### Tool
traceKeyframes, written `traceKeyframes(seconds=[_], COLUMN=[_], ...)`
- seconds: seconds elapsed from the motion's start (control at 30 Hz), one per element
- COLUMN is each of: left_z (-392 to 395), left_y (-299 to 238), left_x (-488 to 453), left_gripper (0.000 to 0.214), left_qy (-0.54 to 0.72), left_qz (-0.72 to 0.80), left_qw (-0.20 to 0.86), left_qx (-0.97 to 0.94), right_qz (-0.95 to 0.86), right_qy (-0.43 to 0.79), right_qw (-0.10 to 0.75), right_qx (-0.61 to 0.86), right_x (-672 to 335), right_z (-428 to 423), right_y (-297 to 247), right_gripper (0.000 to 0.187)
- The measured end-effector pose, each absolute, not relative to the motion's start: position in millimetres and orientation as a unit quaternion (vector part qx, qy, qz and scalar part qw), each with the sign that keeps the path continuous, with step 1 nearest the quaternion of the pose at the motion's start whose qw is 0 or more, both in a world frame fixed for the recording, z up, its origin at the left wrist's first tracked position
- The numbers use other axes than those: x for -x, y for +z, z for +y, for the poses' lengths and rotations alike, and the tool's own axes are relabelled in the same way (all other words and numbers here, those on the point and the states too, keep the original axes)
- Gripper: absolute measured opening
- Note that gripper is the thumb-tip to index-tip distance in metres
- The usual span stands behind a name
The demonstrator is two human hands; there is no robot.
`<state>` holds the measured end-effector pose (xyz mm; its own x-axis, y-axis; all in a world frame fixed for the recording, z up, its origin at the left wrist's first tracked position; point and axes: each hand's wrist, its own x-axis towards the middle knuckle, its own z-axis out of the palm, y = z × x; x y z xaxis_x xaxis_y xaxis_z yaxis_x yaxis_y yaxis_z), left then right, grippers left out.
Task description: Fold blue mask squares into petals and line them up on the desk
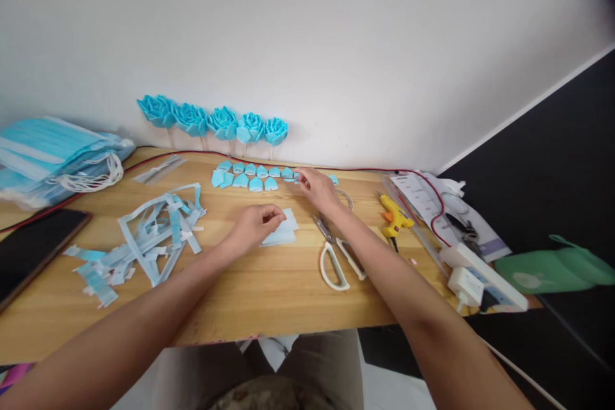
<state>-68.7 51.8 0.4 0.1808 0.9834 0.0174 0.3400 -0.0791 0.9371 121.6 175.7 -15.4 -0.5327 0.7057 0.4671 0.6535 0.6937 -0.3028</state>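
My right hand (318, 188) reaches to two rows of small blue petal-shaped pieces (256, 185) near the wall, its fingertips pinched on one blue petal piece (289, 180). Lower and to the left is my left hand (257, 225), its fingers curled together beside a few pale blue fabric squares (287, 235). Whether anything sits inside those left fingers is hidden. Beneath my right forearm lie scissors with white handles (331, 269), blades partly apart. Several blue flowers on thin stems (223, 123) lean against the wall.
Cut mask strips (158, 230) are heaped at left, near a phone (38, 246) and a bag of blue masks (52, 154). At right are a yellow glue gun (396, 214), a power strip (500, 288) and a green pouch (552, 270). A red-black cable (365, 170) runs along the wall.
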Motion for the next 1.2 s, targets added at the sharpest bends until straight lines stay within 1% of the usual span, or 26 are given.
traceKeyframes(seconds=[0.27, 0.43, 0.53, 0.63, 0.77, 0.83, 0.97, 1.1, 1.2], left_z=[50.5, 50.3, 50.8, 51.6, 54.6, 56.3, 57.1, 55.7, 55.5], left_y=[2.6, 6.4, 8.0, 9.4, 6.9, 3.6, -1.3, -1.1, -0.4], left_x=[69.1, 69.4, 70.3, 72.7, 78.1, 80.6, 81.6, 79.5, 78.8], left_gripper=[0.021, 0.024, 0.021, 0.019, 0.024, 0.028, 0.034, 0.035, 0.034], left_qy=[0.371, 0.388, 0.408, 0.439, 0.499, 0.522, 0.536, 0.536, 0.536], left_qz=[0.519, 0.530, 0.534, 0.542, 0.540, 0.528, 0.513, 0.510, 0.513], left_qw=[0.418, 0.411, 0.412, 0.424, 0.442, 0.452, 0.465, 0.470, 0.469], left_qx=[-0.647, -0.632, -0.615, -0.578, -0.514, -0.495, -0.483, -0.481, -0.480], right_qz=[-0.910, -0.912, -0.912, -0.902, -0.877, -0.883, -0.913, -0.924, -0.927], right_qy=[-0.008, 0.011, 0.031, 0.052, 0.081, 0.116, 0.159, 0.156, 0.139], right_qw=[0.248, 0.223, 0.218, 0.243, 0.300, 0.280, 0.188, 0.141, 0.126], right_qx=[0.331, 0.344, 0.346, 0.354, 0.365, 0.359, 0.326, 0.318, 0.324], right_x=[-114.2, -113.5, -116.8, -120.9, -123.7, -124.1, -124.6, -123.8, -122.3], right_z=[190.9, 193.0, 190.1, 181.7, 154.6, 135.6, 101.1, 84.7, 81.7], right_y=[-24.3, -22.7, -17.5, -6.9, 14.4, 24.0, 32.4, 29.5, 22.5], right_gripper=[0.036, 0.035, 0.038, 0.039, 0.034, 0.032, 0.024, 0.015, 0.014])
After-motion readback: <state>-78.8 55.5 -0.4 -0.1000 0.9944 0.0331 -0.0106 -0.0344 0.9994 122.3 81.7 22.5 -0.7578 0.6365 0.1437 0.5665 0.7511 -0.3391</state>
